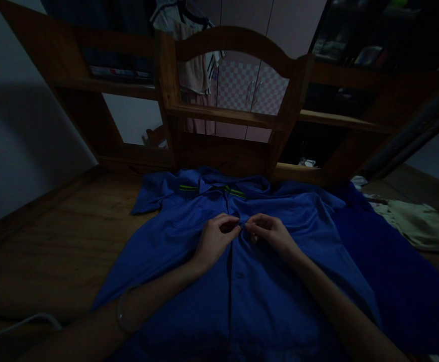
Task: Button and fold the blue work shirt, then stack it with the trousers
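Note:
A blue short-sleeved shirt (279, 301) lies spread face up, its collar at the far end and green-yellow trim on the chest. My left hand (215, 236) pinches the front opening of the shirt from the left side. Just across from it, my right hand (270, 234) pinches the same front edge, fingertips almost meeting those of the left. A small button seems to be between them, but it is too dim to be sure. Lower on the front strip a buttonhole or button (239, 275) shows. A bracelet (123, 311) circles my left wrist.
A wooden headboard (234, 118) with shelves rises behind the shirt. Darker blue cloth (377, 261) lies to the right, pale folded clothing (423, 223) beyond it. Wooden boards (53, 246) stretch to the left, with a white cable (26, 322) near the front. Clothes hang (196, 65) behind.

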Demonstrator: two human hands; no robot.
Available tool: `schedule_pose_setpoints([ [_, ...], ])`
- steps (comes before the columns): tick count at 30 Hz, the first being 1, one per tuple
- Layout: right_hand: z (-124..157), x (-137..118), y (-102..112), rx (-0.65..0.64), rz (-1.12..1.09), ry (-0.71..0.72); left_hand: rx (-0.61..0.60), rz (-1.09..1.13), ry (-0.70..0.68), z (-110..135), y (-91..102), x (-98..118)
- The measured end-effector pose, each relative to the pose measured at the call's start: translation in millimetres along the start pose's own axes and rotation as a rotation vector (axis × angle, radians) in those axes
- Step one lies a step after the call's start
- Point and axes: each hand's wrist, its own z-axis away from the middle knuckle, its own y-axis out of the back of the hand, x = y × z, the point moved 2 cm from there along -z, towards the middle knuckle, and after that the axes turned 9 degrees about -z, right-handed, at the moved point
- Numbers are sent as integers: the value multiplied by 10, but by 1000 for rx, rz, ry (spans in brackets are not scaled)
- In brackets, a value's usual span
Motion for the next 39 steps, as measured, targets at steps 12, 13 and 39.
schedule_pose_setpoints([
  [12, -27, 59, 50, -24, -108, -60, -81, 136, 168, -43, -32, -91],
  [13, -30, 72, 54, -31, -105, -62, -84, 148, 179, -45, -38, -99],
  [39, -150, 217, 326, 215, 84, 109, -126, -98, 44, 14, -76, -218],
])
